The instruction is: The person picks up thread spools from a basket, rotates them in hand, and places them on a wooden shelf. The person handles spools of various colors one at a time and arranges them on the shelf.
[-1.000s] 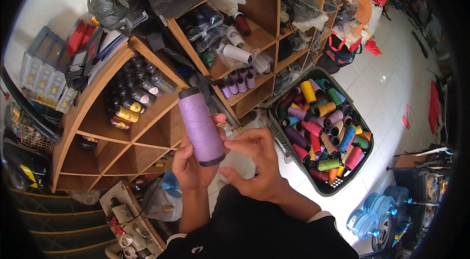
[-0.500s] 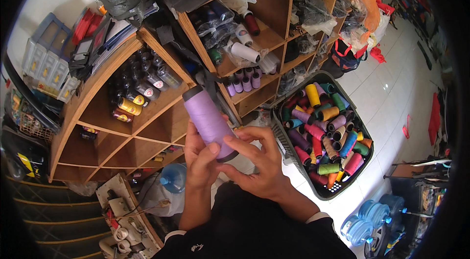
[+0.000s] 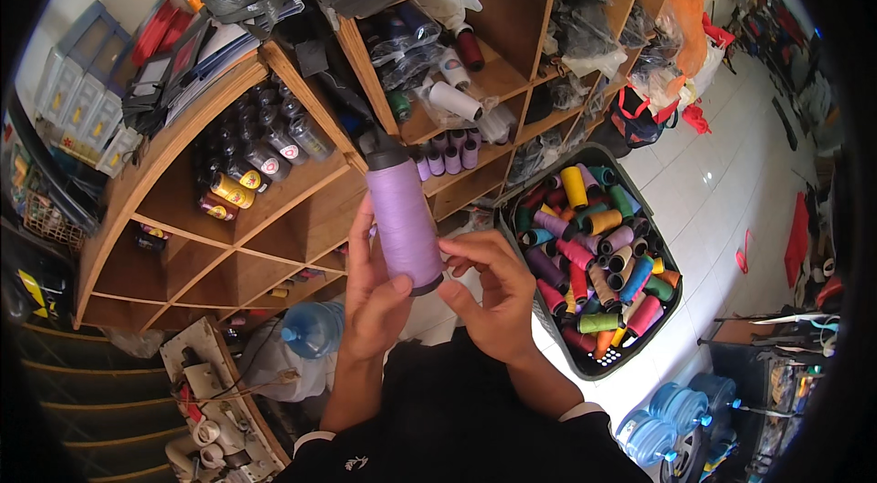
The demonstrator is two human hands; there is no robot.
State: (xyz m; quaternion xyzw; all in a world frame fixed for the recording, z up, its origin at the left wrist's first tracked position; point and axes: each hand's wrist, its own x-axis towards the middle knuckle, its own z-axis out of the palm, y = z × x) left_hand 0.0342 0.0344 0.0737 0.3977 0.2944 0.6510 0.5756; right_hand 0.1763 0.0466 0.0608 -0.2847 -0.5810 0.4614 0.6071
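A lavender thread spool point(image 3: 405, 218) with black ends stands almost upright in front of me. My left hand point(image 3: 376, 309) is wrapped round its lower part, the thumb lying across the base. Close to the spool's lower right side is my right hand point(image 3: 493, 296), its fingers bent and thumb and index apart. I see nothing plainly held in it; a fine thread there would be too thin to make out. Behind the spool, several smaller lavender spools point(image 3: 452, 159) stand in a compartment of the wooden shelf point(image 3: 274, 241).
To my right, a dark plastic basket point(image 3: 681, 314) on the tiled floor holds many coloured thread spools. Dark cones point(image 3: 265, 154) fill a left shelf compartment. A blue water jug point(image 3: 312, 330) stands below the shelf; more jugs point(image 3: 681, 408) are at lower right.
The spool has turned more upright and shifted slightly right in my left hand. My right fingers have drawn back from its side toward its lower right edge.
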